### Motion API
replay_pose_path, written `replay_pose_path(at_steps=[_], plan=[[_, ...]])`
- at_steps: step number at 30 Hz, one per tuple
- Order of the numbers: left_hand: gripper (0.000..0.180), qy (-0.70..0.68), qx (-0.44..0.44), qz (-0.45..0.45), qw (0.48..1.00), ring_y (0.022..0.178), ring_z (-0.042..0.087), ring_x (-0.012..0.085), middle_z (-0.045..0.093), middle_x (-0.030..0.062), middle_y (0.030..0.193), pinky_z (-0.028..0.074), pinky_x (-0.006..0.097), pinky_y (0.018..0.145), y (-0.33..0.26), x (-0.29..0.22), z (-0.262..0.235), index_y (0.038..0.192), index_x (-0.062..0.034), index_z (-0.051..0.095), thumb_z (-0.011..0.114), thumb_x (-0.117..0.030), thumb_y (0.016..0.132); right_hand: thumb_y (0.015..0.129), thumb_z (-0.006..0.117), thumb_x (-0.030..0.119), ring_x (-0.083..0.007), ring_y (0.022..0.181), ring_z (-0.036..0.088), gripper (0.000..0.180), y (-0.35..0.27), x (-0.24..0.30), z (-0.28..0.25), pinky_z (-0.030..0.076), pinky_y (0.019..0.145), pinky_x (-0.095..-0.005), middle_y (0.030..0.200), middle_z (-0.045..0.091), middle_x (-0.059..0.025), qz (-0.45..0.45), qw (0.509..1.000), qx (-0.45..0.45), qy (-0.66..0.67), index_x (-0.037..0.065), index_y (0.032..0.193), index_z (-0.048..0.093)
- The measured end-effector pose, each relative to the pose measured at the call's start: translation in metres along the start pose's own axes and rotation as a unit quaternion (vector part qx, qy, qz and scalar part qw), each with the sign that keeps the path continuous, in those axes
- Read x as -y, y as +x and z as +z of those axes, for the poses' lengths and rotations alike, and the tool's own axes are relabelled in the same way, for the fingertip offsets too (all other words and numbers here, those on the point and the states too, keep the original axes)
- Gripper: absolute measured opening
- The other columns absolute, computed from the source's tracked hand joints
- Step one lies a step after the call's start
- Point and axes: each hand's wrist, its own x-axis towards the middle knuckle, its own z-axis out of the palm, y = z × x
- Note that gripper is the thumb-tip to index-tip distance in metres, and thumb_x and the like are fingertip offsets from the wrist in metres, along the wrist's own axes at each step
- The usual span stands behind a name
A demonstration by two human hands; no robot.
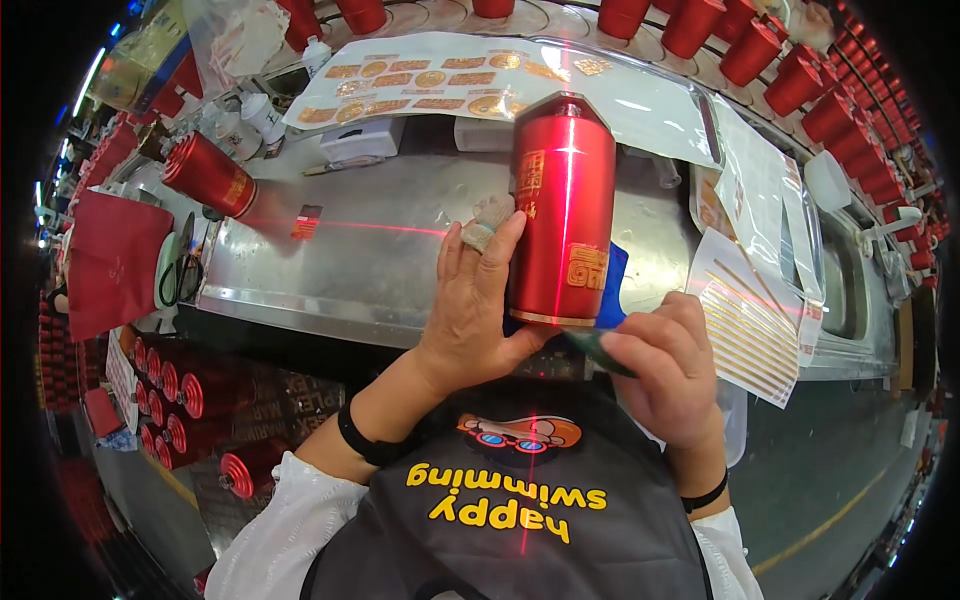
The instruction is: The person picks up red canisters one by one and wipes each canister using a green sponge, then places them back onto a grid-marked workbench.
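A shiny red canister (565,220) with gold emblems and a gold band round its near end lies before me, its faceted end pointing away. My left hand (475,290) grips its left side, the thumb under the near end. Beige wrapping (488,218) covers a fingertip of that hand. Pinched in my right hand (665,365) is a dark green flat piece (598,350), close to the gold band; whether it touches cannot be made out. Something blue (617,285) shows beneath the canister's right side. Thin red light lines cross the canister and the metal bench (330,260).
Gold sticker sheets (430,80) lie at the back, and a sheet of gold strips (745,325) is at the right. Another red canister (210,175) rests at the left near a red bag (115,260). Several red canisters (750,50) line a curved conveyor behind. A sink (850,290) is far right.
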Motion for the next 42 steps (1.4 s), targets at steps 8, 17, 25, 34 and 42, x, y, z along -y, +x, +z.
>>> replay_pose_path(at_steps=[8,17,25,34,42], plan=[[0.098,0.033,-0.023,0.019,0.999,0.126,0.036,0.0406,0.038,0.0245,0.136,0.015,0.058,0.108,0.002,-0.006,0.000,0.142,0.0003,0.026,0.077,-0.030,0.064,0.060,0.071,0.008,-0.0188,0.071,0.052,0.027,-0.007,0.000,-0.002,0.039,0.066,-0.0346,0.085,0.060,-0.0043,-0.005,1.000,0.002,-0.017,0.006,0.086,0.064],[0.093,0.006,-0.053,0.076,0.996,0.124,0.040,0.0443,0.042,0.0257,0.135,0.019,0.058,0.108,-0.006,0.009,0.012,0.142,0.0023,0.029,0.076,-0.026,0.066,0.063,0.072,0.008,-0.0173,0.070,0.052,0.020,0.001,0.001,0.007,0.036,0.064,-0.0331,0.083,0.060,-0.0033,-0.032,0.999,0.014,0.004,0.006,0.082,0.063],[0.087,0.089,-0.035,0.115,0.989,0.121,0.046,0.0414,0.047,0.0259,0.131,0.026,0.055,0.108,0.012,-0.007,0.006,0.138,0.0030,0.034,0.076,-0.023,0.067,0.064,0.073,0.008,-0.0173,0.070,0.052,0.018,0.000,-0.003,0.009,0.036,0.064,-0.0331,0.083,0.060,-0.0031,-0.033,0.999,0.008,0.009,0.006,0.079,0.063],[0.088,0.111,-0.006,0.085,0.990,0.129,0.036,0.0435,0.040,0.0245,0.137,0.024,0.054,0.109,0.013,-0.023,0.000,0.140,-0.0005,0.033,0.076,-0.017,0.065,0.065,0.073,0.006,-0.0173,0.069,0.053,0.017,-0.004,-0.007,0.010,0.036,0.064,-0.0337,0.082,0.060,-0.0025,-0.029,0.999,0.000,0.023,0.007,0.079,0.063],[0.084,-0.036,-0.020,0.013,0.999,0.123,0.045,0.0406,0.046,0.0244,0.131,0.023,0.056,0.108,-0.015,0.004,0.003,0.140,0.0010,0.031,0.074,-0.023,0.071,0.065,0.072,0.005,-0.0174,0.069,0.053,0.017,-0.005,-0.007,0.011,0.037,0.065,-0.0336,0.082,0.060,-0.0022,-0.025,0.999,0.006,0.034,0.007,0.080,0.063]])
